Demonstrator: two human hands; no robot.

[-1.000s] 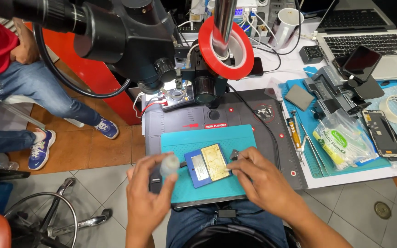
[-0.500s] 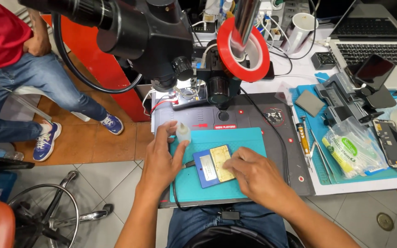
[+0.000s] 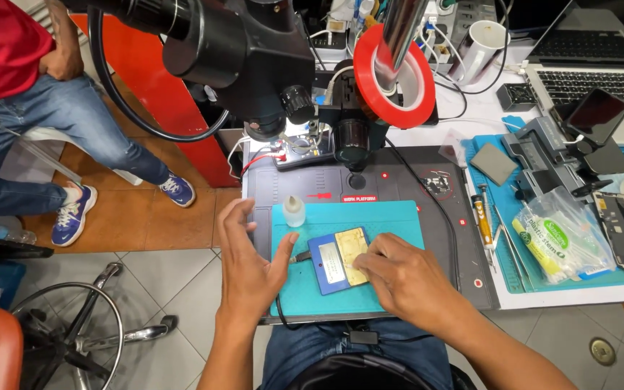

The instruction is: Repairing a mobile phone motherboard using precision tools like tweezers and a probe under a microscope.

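Head view, worker seated at a repair bench. Nearest the camera, the left hand (image 3: 249, 271) lies palm down at the left edge of a teal mat (image 3: 391, 220), wrist low, fingers spread and loosely extended, holding nothing; its fingertips point toward a small clear dropper bottle (image 3: 294, 211) that stands upright on the mat's upper left corner, just beyond them and apart from them. The right hand (image 3: 406, 282) rests on the mat's lower right part with the forearm entering from the lower right; its fingers are curled down and pressed on the right edge of a blue rectangular holder (image 3: 328, 263) carrying a gold-coloured plate (image 3: 352, 249). Whether a tool is pinched in them cannot be told. The holder lies tilted near the mat's centre, a thin dark cable at its left end.

The mat sits on a dark grey work platform (image 3: 442, 238) with small red markings. To the right, a clear plastic pouch (image 3: 561, 238) with a green oval label lies on a blue pad, a dark phone (image 3: 619, 231) beside it. Farther back, a black microscope (image 3: 254, 58) overhangs the platform, a roll of red tape (image 3: 391, 101) ringed on its column. At the rear stand a white mug (image 3: 482, 47) and a laptop (image 3: 601, 79).

At far left a person in a red shirt and blue jeans (image 3: 30, 144) sits.
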